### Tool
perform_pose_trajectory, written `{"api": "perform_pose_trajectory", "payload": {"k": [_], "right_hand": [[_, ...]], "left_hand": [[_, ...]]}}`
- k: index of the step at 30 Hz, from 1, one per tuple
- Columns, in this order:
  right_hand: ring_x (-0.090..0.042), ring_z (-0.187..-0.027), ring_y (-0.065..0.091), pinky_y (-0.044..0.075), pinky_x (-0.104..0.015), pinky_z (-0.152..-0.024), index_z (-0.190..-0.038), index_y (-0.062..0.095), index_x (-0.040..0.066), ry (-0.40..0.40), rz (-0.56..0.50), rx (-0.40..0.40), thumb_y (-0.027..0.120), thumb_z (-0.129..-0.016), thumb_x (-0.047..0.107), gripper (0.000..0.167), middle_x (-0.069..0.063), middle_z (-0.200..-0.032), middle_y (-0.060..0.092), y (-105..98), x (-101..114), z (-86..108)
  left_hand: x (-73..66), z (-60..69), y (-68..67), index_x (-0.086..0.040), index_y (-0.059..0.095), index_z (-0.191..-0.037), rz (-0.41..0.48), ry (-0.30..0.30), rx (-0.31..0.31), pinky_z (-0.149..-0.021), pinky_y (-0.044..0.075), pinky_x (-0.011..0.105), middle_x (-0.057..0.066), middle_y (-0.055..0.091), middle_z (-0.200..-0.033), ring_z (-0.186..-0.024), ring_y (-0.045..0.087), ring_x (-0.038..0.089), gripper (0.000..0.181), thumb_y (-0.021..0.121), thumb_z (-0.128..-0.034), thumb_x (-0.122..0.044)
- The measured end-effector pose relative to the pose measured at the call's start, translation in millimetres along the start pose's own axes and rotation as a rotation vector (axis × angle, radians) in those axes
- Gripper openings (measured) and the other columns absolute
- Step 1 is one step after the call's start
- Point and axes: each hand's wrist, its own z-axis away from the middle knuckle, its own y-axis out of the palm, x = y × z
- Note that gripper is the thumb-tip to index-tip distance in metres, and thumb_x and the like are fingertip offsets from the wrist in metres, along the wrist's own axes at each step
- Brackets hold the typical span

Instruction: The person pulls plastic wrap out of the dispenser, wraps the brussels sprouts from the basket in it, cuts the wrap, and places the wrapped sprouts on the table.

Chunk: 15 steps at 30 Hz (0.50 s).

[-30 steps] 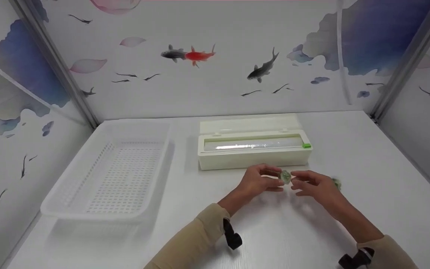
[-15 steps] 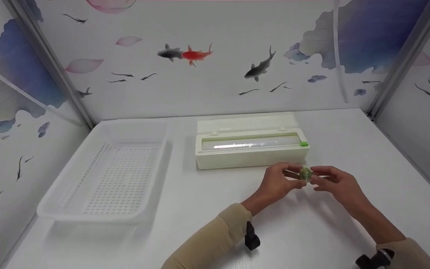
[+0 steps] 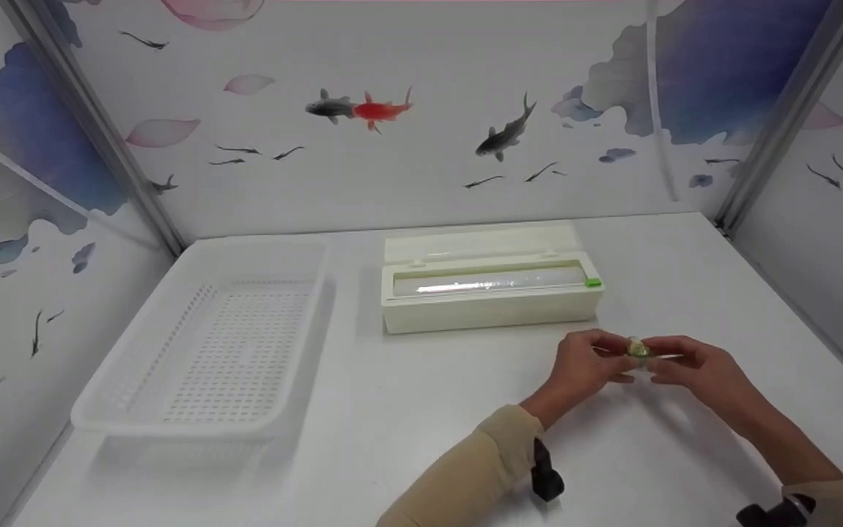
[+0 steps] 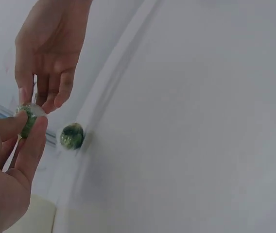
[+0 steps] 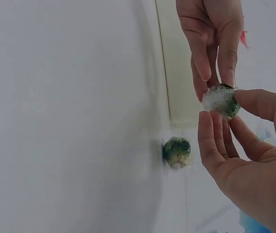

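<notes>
Between my two hands is a Brussels sprout (image 3: 639,350), wrapped in crinkled clear film and held above the white table. From the left, my left hand (image 3: 586,362) pinches it with thumb and fingers. My right hand (image 3: 714,372) pinches it from the opposite side, also by the fingertips. Both wrist views show this grip, with the film bunched whitish on one side of the sprout (image 5: 221,101). A second wrapped sprout (image 5: 177,152) lies on the table close by. It appears in the left wrist view too, but the hands hide it in the head view.
Behind the hands stands a cream cling-film box (image 3: 491,315), lid raised, with a film roll (image 3: 487,283) inside and a green slider (image 3: 593,282) at its right end. To the left is a white perforated basket (image 3: 173,423). Printed panels enclose the table's back and sides.
Both hands have moved right with the wrapped sprout between them, away from the front of the box. The second sprout, partly visible a second ago in the head view, is now covered there.
</notes>
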Motion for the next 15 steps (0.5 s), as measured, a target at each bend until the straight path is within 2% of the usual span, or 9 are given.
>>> {"api": "perform_pose_trajectory", "payload": {"k": [2, 7, 11, 15], "right_hand": [[0.008, -0.1, 0.064, 0.059, -0.023, -0.087, -0.144, 0.05, 0.004, 0.014, 0.017, 0.003, 0.064, -0.098, 0.042, 0.061, -0.016, -0.141, 0.056, -4.2, -4.9, -0.3], [0.01, -0.098, 0.062, 0.059, -0.023, -0.085, -0.142, 0.051, 0.001, 0.034, 0.039, 0.041, 0.067, -0.096, 0.04, 0.062, -0.018, -0.141, 0.056, -12.7, -14.3, 0.5], [0.005, -0.1, 0.063, 0.059, -0.024, -0.083, -0.141, 0.052, 0.0, 0.052, 0.07, 0.089, 0.067, -0.096, 0.038, 0.06, -0.022, -0.143, 0.054, -17.0, -19.6, 3.6], [0.0, -0.102, 0.063, 0.058, -0.024, -0.08, -0.14, 0.053, 0.001, 0.075, 0.111, 0.122, 0.068, -0.095, 0.038, 0.06, -0.024, -0.142, 0.054, -19.0, -24.6, 4.8]], "left_hand": [[1.9, -0.4, 8.4, -0.004, 0.074, -0.101, -0.009, -0.016, -0.028, -0.064, 0.062, 0.023, -0.005, 0.068, -0.088, -0.075, 0.069, 0.005, 0.021, 0.076, -0.0832, 0.006], [5.9, 0.1, 23.3, -0.006, 0.076, -0.097, -0.101, -0.063, -0.099, -0.061, 0.061, 0.021, -0.006, 0.067, -0.088, -0.07, 0.069, 0.006, 0.018, 0.078, -0.0821, 0.004], [9.3, 1.8, 30.4, -0.006, 0.078, -0.093, -0.159, -0.103, -0.127, -0.061, 0.061, 0.022, -0.006, 0.069, -0.088, -0.07, 0.069, 0.007, 0.016, 0.079, -0.0804, 0.004], [11.3, 2.7, 34.1, -0.007, 0.08, -0.089, -0.179, -0.147, -0.146, -0.062, 0.061, 0.022, -0.005, 0.072, -0.085, -0.071, 0.066, 0.004, 0.014, 0.081, -0.0792, 0.003]]}}
